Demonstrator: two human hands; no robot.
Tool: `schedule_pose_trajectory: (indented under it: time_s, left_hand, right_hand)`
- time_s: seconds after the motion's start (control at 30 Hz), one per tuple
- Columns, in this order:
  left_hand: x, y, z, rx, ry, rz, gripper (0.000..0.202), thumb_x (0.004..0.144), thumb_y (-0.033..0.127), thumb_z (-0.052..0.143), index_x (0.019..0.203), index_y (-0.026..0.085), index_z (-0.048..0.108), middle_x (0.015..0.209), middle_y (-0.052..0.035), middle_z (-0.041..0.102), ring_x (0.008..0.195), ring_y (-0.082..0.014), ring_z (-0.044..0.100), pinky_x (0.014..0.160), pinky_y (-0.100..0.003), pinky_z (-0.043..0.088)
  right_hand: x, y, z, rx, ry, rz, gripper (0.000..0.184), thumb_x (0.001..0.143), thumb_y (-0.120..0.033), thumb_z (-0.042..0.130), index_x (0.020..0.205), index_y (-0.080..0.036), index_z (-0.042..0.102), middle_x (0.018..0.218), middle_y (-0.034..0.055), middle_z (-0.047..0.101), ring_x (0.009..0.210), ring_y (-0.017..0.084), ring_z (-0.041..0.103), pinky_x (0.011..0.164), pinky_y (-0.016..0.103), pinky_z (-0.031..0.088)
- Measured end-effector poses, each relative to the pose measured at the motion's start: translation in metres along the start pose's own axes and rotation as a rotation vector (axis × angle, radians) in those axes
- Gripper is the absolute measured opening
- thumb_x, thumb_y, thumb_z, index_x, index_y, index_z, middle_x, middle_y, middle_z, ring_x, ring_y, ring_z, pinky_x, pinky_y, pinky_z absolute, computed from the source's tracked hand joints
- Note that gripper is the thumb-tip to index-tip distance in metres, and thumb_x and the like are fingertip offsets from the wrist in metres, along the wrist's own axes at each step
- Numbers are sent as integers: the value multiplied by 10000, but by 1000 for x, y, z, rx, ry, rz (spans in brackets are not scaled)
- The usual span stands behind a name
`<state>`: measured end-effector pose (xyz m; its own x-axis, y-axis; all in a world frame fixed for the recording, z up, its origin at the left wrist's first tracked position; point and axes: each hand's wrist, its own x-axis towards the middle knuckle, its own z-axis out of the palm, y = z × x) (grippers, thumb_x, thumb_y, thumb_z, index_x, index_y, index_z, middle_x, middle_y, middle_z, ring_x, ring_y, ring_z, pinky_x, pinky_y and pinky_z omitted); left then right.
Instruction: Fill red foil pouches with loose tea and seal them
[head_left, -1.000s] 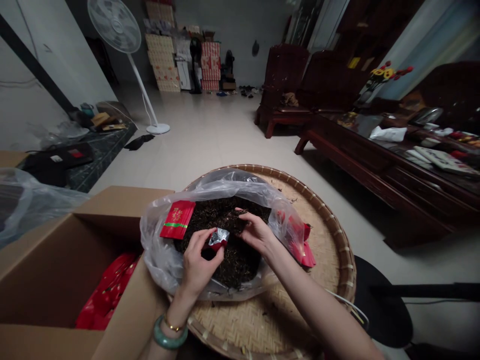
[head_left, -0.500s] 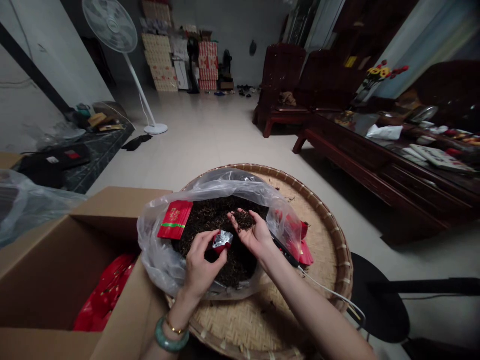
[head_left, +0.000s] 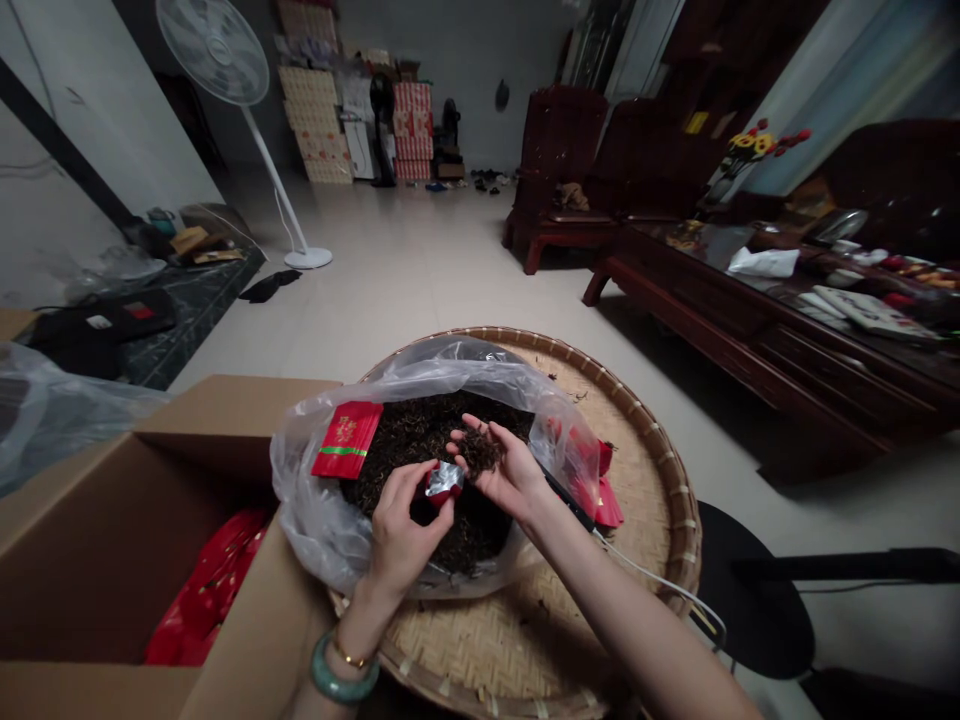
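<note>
**Foil packet [head_left: 444, 482] held open beside a palmful of tea**

Nearest the camera, a green bracelet [head_left: 341, 682] circled the left wrist. The left hand [head_left: 401, 540] was closed around the small red foil packet, pinching it between thumb and fingers with its silver mouth turned up. The packet sat over the middle of the plastic bag [head_left: 315, 505], just beside the right hand [head_left: 506, 472] and touching its fingertips or very nearly so. That right hand lay open, palm up and slightly cupped, with a small heap of loose tea leaves [head_left: 480, 452] resting on the fingers.

Below both hands the clear bag spread wide, filled with dark tea. A flat stack of red packets [head_left: 346, 440] leaned on the bag's left inner edge. More red packets [head_left: 604, 500] lay on the right, partly behind the plastic, and a white cable [head_left: 652, 580] ran from under the right forearm. The bag rested on a round woven tray [head_left: 664, 450].

A cardboard box [head_left: 97, 520] stood open to the left of the tray, with red wrappers [head_left: 199, 605] inside. A black stool [head_left: 757, 610] stood to the right.

Farther off, a long dark wooden table [head_left: 750, 330] ran along the right side of the room, a standing fan [head_left: 217, 50] rose at the left, and stacked cartons [head_left: 326, 130] lined the far wall.
</note>
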<state>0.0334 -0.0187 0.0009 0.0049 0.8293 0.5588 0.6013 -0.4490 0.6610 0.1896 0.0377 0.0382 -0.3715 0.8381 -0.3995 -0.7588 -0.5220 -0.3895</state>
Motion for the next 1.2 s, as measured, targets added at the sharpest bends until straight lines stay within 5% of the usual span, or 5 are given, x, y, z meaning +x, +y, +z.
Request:
schedule_pose_trajectory:
  time_s: [0.3,0.53,0.73,0.97,1.2]
  left_hand:
    - [0,1,-4,5,2,-23,315,775,190,618,1087,178,574,1004,-71,608,931,-202,603,799,-338,542]
    - [0,1,-3,2,2,-16,320,776,189,613,1093,179,571,1008,-72,612,937,-207,606,811,-340,538]
    - [0,0,-2,19,-2,1,336,777,187,615,1108,183,560,1009,-71,608,927,-203,605,805,-344,542]
    - [-1,-2,2,58,-21,12,384,778,191,616,1152,194,527,1036,-82,597,951,-220,596,828,-386,537]
    - [0,-3,0,227,-45,168,636,790,198,625,1359,210,340,1105,-113,560,969,-230,602,798,-356,555]
  right_hand:
    - [-5,1,6,77,32,153,447,979,-349,240,1034,-46,564,711,131,709,562,158,662,445,202,528]
    - [-12,3,16,126,79,38,358,935,-288,316,997,-73,594,823,157,705,837,230,690,738,357,565]
    - [-12,2,14,188,106,-57,313,916,-282,344,926,-104,601,802,134,687,808,233,678,759,411,553]
    - [-14,14,-2,260,311,-125,222,891,-233,382,780,-177,565,756,89,643,789,196,667,772,389,566]
    - [-26,7,14,200,216,-212,179,852,-236,441,817,-179,607,776,76,667,831,208,665,798,419,555]
